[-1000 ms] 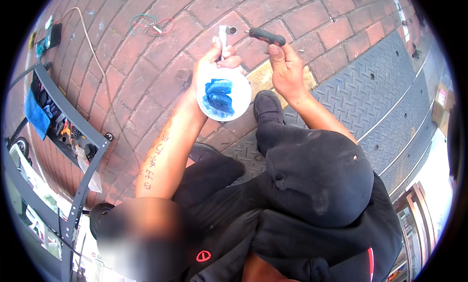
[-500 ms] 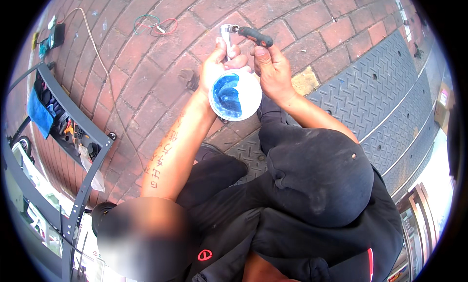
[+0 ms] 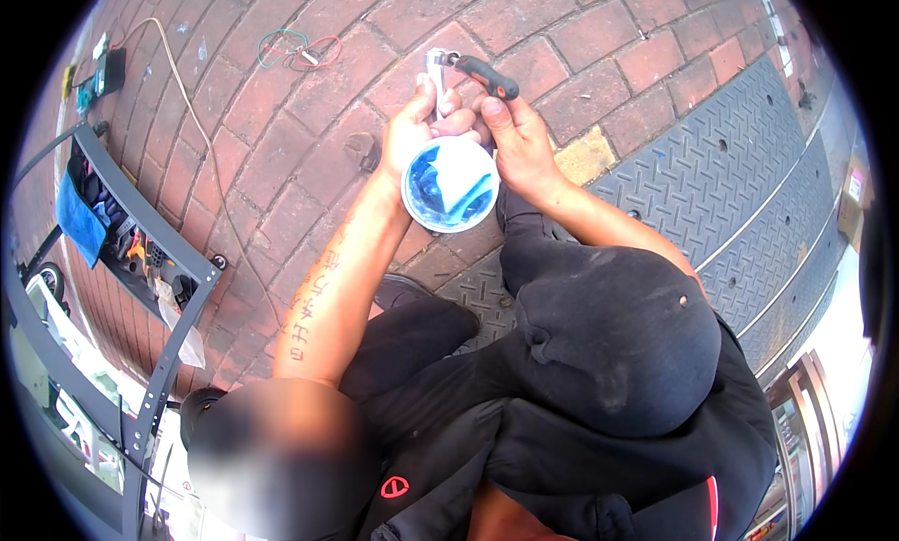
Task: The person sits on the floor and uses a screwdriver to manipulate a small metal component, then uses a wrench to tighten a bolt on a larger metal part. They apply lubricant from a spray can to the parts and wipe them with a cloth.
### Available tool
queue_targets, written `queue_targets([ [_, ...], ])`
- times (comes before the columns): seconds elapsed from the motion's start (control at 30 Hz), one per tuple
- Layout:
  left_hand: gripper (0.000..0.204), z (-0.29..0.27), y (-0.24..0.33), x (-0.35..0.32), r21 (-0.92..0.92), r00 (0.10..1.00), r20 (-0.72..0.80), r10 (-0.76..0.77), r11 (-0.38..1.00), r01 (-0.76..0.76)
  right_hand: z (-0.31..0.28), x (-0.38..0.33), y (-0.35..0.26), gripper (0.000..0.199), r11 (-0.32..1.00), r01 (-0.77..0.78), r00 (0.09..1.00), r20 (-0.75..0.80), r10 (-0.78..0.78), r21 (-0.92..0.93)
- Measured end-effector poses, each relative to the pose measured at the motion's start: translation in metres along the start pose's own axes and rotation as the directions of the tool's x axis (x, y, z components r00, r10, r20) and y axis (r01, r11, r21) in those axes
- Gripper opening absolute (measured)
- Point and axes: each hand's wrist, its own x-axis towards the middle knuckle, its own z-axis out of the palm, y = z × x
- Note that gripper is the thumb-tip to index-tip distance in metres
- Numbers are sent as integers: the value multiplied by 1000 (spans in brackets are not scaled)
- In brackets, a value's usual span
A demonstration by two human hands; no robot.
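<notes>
My left hand [image 3: 412,129] is closed round a pale, stem-like piece [image 3: 435,82] that points away from me. Below its fingers is a round, white-rimmed piece [image 3: 449,216] with a glossy blue and white face. Whether that piece joins the stem is hidden by my hand. A ratchet [image 3: 487,76] with a black and orange grip meets the far end of the stem with its metal end. At the other end of the grip, my right hand [image 3: 526,148] has its fingers closed round it. Both hands are close together, their fingertips nearly touching.
Red brick paving [image 3: 281,157] lies beneath, with grey tread plates [image 3: 702,195] to the right. On the left stands a black metal frame [image 3: 154,251] with tools and a blue cloth [image 3: 80,213]. Coiled thin wires [image 3: 304,54] and a long cord [image 3: 192,115] lie on the bricks.
The ratchet's grip has swung slightly toward me, along with my right hand. The blue and white pattern on the round face looks different. My left hand has barely moved.
</notes>
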Motion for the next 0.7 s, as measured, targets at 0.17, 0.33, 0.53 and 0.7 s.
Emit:
queue_targets([
  [0.17, 43, -11, 1, 0, 31, 1000, -3, -25, 999, 25, 3, 0, 8, 32, 993, 57, 997, -42, -62, -99],
  [0.33, 42, -12, 5, -1, 80, 996, -79, -40, 996, 46, -8, 0, 3, 27, 980, -37, 999, -25, 33, -194],
  [0.53, 42, -12, 8, 0, 68, 994, -40, -100, 992, 102, -12, 0, 2, 25, 993, -51, 999, 11, 52, -105],
  [0.7, 43, -18, 5, -1, 87, 993, -47, -113, 989, 117, -14, -7, 10, 26, 987, -64, 998, -10, 63, -145],
])
